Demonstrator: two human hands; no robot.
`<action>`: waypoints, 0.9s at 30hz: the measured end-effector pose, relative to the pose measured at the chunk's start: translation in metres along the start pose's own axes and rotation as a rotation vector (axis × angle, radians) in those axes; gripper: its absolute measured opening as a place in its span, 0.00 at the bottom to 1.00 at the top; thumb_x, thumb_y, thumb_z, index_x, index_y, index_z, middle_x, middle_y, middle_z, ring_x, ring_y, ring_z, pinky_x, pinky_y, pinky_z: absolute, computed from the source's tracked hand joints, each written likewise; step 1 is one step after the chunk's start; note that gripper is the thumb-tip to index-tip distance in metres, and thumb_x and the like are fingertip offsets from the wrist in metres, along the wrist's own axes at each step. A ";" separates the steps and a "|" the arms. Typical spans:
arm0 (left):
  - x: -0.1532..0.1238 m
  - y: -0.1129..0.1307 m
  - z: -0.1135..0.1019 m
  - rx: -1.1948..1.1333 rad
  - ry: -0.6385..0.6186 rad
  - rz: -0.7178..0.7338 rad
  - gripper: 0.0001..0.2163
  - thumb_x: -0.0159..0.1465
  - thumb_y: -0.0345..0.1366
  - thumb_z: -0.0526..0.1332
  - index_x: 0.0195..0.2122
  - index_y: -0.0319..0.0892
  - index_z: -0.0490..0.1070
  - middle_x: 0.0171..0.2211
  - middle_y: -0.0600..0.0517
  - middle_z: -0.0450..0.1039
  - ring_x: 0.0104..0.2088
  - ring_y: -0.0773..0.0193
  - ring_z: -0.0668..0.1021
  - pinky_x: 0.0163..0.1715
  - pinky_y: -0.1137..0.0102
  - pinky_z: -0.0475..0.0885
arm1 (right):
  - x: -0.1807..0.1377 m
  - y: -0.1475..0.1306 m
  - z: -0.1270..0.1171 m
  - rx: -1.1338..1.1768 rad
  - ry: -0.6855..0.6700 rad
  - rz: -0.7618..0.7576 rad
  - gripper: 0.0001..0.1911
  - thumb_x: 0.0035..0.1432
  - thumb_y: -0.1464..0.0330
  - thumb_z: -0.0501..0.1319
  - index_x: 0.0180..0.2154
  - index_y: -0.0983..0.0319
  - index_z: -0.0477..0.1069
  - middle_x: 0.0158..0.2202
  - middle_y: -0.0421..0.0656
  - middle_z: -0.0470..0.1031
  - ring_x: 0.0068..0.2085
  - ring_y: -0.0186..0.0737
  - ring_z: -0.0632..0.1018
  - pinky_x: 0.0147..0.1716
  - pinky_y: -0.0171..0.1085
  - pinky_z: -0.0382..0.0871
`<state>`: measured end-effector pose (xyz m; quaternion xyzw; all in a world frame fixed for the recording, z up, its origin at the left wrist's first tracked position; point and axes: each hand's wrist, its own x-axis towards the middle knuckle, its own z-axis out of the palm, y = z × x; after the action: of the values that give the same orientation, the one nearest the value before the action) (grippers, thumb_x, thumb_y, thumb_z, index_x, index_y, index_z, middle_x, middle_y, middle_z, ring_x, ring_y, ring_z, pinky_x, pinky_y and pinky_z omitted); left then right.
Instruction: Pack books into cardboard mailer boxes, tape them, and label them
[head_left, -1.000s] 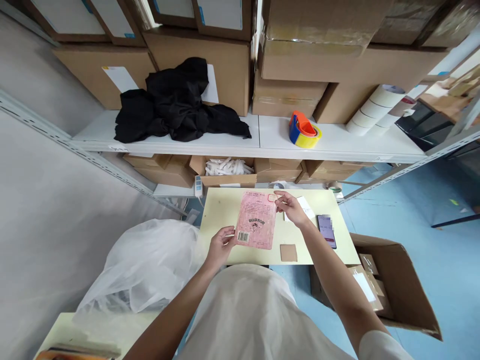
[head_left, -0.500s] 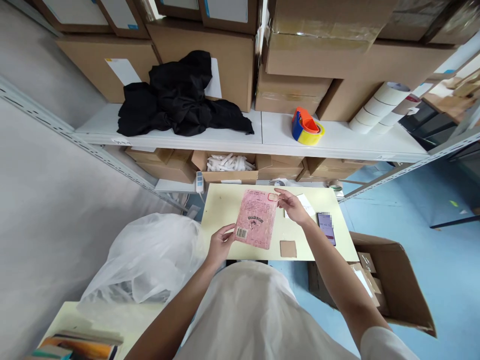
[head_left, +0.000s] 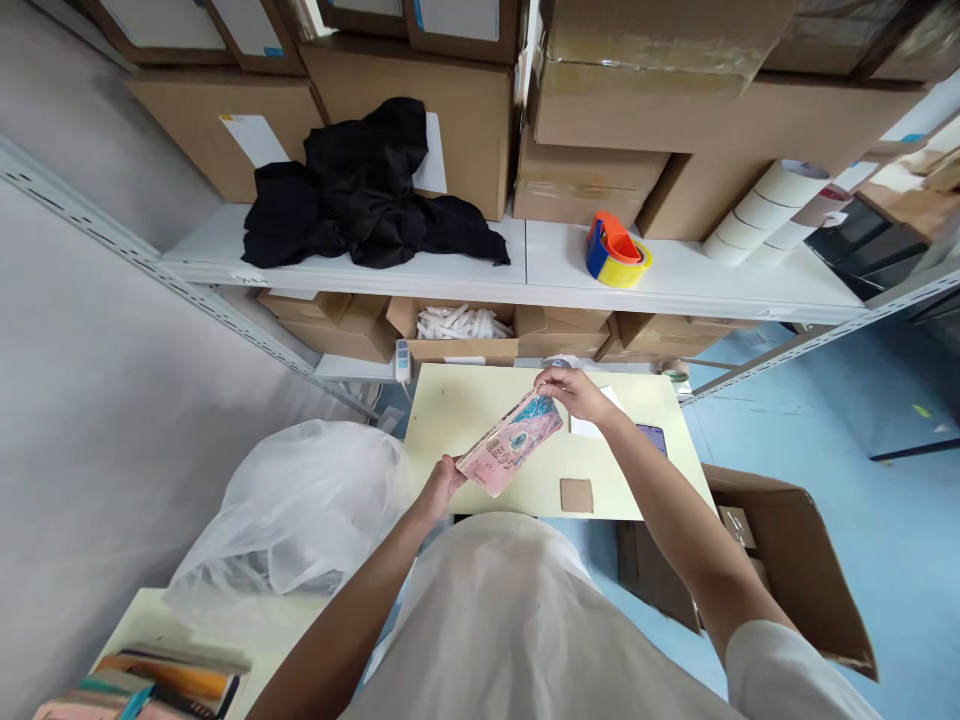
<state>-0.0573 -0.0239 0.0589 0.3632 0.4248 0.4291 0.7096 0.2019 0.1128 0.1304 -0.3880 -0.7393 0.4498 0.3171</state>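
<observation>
I hold a thin pink book (head_left: 511, 446) over a small pale yellow table (head_left: 465, 420). My left hand (head_left: 441, 483) grips its near lower corner. At the far upper corner my right hand (head_left: 574, 392) pinches the book. It is tilted, with the spine and part of the front cover turned towards me. A small brown cardboard square (head_left: 577, 495) lies on the table below the book. A phone (head_left: 654, 436) lies to the right, partly hidden by my right forearm, and a white slip (head_left: 592, 426) shows beside my right hand.
A white shelf (head_left: 525, 270) behind the table carries black cloth (head_left: 367, 190), a tape dispenser (head_left: 615, 252), tape rolls (head_left: 757, 220) and cardboard boxes. An open carton (head_left: 787, 570) stands on the blue floor at right. A plastic bag (head_left: 292, 510) sits at left, stacked books (head_left: 150, 685) bottom left.
The book has been turned from back cover facing me to tilted on edge, showing spine and front. Both hands keep hold of it.
</observation>
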 end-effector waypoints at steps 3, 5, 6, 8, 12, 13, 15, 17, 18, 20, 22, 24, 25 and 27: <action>0.003 0.007 -0.004 0.252 0.075 0.136 0.31 0.49 0.59 0.63 0.45 0.38 0.75 0.46 0.42 0.75 0.46 0.51 0.77 0.46 0.61 0.72 | 0.003 0.005 0.002 -0.017 -0.036 0.005 0.09 0.55 0.61 0.59 0.31 0.59 0.73 0.31 0.42 0.75 0.33 0.39 0.74 0.34 0.37 0.66; 0.006 0.008 -0.004 0.396 0.150 0.177 0.23 0.51 0.50 0.65 0.42 0.40 0.76 0.42 0.45 0.78 0.41 0.55 0.79 0.43 0.63 0.73 | 0.005 0.007 0.005 -0.030 -0.026 0.014 0.09 0.54 0.61 0.60 0.30 0.59 0.74 0.30 0.41 0.75 0.33 0.40 0.75 0.34 0.37 0.66; 0.007 0.008 -0.003 0.448 0.183 0.190 0.19 0.52 0.48 0.65 0.40 0.41 0.76 0.40 0.46 0.78 0.38 0.57 0.79 0.42 0.64 0.73 | 0.007 0.008 0.008 -0.025 -0.007 0.023 0.09 0.53 0.61 0.60 0.30 0.59 0.74 0.30 0.41 0.76 0.33 0.40 0.75 0.35 0.37 0.67; 0.009 0.008 0.000 0.508 0.248 0.205 0.14 0.54 0.45 0.63 0.37 0.42 0.77 0.37 0.47 0.79 0.35 0.59 0.79 0.39 0.66 0.74 | 0.007 0.008 0.012 0.025 0.046 0.051 0.10 0.52 0.60 0.61 0.33 0.59 0.74 0.31 0.41 0.76 0.34 0.40 0.75 0.35 0.38 0.68; 0.008 0.004 0.004 0.410 0.392 0.170 0.15 0.53 0.46 0.64 0.36 0.41 0.76 0.35 0.47 0.79 0.35 0.60 0.78 0.37 0.66 0.75 | -0.003 0.013 0.012 0.132 0.111 0.149 0.19 0.50 0.59 0.63 0.43 0.59 0.72 0.32 0.42 0.76 0.33 0.39 0.75 0.34 0.39 0.69; 0.007 0.002 0.003 0.351 0.407 0.148 0.17 0.52 0.47 0.64 0.37 0.40 0.76 0.36 0.47 0.78 0.35 0.60 0.78 0.37 0.66 0.75 | -0.008 0.014 0.010 0.135 0.096 0.184 0.19 0.49 0.58 0.64 0.42 0.60 0.72 0.32 0.42 0.75 0.31 0.38 0.74 0.32 0.38 0.69; 0.005 -0.001 -0.001 0.238 0.429 0.105 0.21 0.50 0.50 0.66 0.38 0.39 0.75 0.36 0.47 0.78 0.35 0.61 0.78 0.37 0.66 0.75 | -0.020 0.018 0.005 0.150 0.056 0.263 0.17 0.48 0.57 0.64 0.36 0.61 0.74 0.29 0.42 0.75 0.27 0.35 0.73 0.29 0.36 0.68; 0.004 -0.003 -0.005 0.169 0.438 0.067 0.23 0.48 0.52 0.67 0.39 0.39 0.74 0.35 0.48 0.77 0.34 0.62 0.77 0.38 0.65 0.75 | -0.030 0.021 0.002 0.200 0.052 0.327 0.16 0.48 0.55 0.63 0.31 0.62 0.73 0.27 0.41 0.74 0.26 0.34 0.74 0.27 0.35 0.67; 0.003 -0.004 -0.007 0.149 0.436 0.052 0.24 0.46 0.52 0.67 0.39 0.39 0.74 0.34 0.49 0.76 0.33 0.63 0.77 0.38 0.65 0.75 | -0.033 0.021 0.002 0.225 0.078 0.347 0.16 0.49 0.54 0.63 0.30 0.62 0.72 0.27 0.41 0.74 0.27 0.34 0.74 0.27 0.34 0.66; 0.003 -0.005 -0.008 0.115 0.409 0.025 0.25 0.45 0.52 0.68 0.38 0.39 0.73 0.31 0.52 0.75 0.31 0.66 0.76 0.38 0.65 0.75 | -0.034 0.020 0.006 0.270 0.153 0.374 0.17 0.49 0.54 0.63 0.29 0.61 0.70 0.28 0.40 0.74 0.29 0.34 0.76 0.27 0.33 0.67; 0.004 -0.004 -0.007 0.091 0.361 0.006 0.24 0.44 0.52 0.69 0.36 0.40 0.73 0.28 0.53 0.73 0.29 0.67 0.75 0.37 0.66 0.74 | -0.030 0.018 0.013 0.316 0.215 0.404 0.17 0.49 0.53 0.62 0.29 0.61 0.68 0.27 0.40 0.74 0.28 0.34 0.76 0.27 0.32 0.68; 0.005 -0.001 -0.004 0.116 0.294 -0.005 0.21 0.46 0.50 0.69 0.34 0.39 0.73 0.27 0.53 0.73 0.29 0.68 0.75 0.35 0.69 0.73 | -0.025 0.015 0.020 0.351 0.266 0.436 0.18 0.49 0.52 0.62 0.30 0.60 0.65 0.25 0.38 0.73 0.25 0.32 0.75 0.24 0.32 0.68; 0.006 0.001 -0.003 0.149 0.264 -0.006 0.20 0.46 0.49 0.68 0.33 0.39 0.73 0.26 0.53 0.73 0.28 0.68 0.74 0.33 0.70 0.73 | -0.022 0.015 0.023 0.358 0.292 0.442 0.19 0.49 0.51 0.61 0.30 0.60 0.63 0.24 0.37 0.71 0.23 0.31 0.74 0.23 0.32 0.68; 0.008 0.004 0.000 0.228 0.221 -0.002 0.17 0.47 0.47 0.68 0.31 0.39 0.73 0.24 0.53 0.72 0.25 0.70 0.73 0.30 0.72 0.71 | -0.019 0.014 0.029 0.367 0.337 0.424 0.19 0.50 0.50 0.60 0.30 0.60 0.62 0.22 0.36 0.69 0.21 0.31 0.72 0.20 0.32 0.68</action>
<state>-0.0569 -0.0152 0.0605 0.3915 0.5466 0.4149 0.6130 0.1922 0.0887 0.1037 -0.5388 -0.4856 0.5610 0.3990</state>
